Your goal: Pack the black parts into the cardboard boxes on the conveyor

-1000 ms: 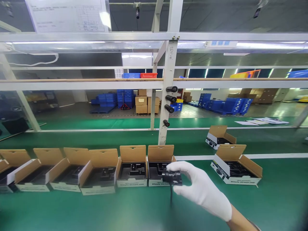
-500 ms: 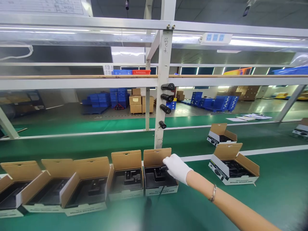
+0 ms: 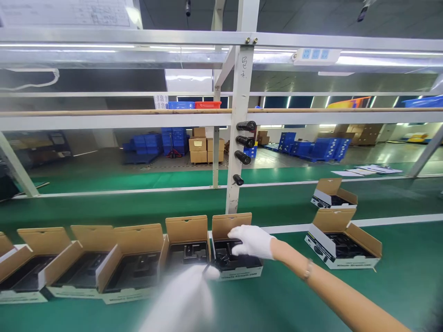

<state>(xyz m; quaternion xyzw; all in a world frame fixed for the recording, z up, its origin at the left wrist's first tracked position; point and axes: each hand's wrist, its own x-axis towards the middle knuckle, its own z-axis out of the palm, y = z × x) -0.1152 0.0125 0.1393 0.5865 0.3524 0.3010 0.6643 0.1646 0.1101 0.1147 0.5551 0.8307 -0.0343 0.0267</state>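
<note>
device [image 3: 223, 261] is now seemingly placed in the six-o'clock box [image 3: 242, 274]; right grip [image 3: 254, 242] spread, newly introduced left grip [image 3: 187, 295] cannot be read.

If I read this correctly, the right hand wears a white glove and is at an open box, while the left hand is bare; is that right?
Not quite: the left hand is not bare. Though blurred in the head view, it is visibly gloved in white. The right hand is indeed white-gloved and at an open box.
</note>
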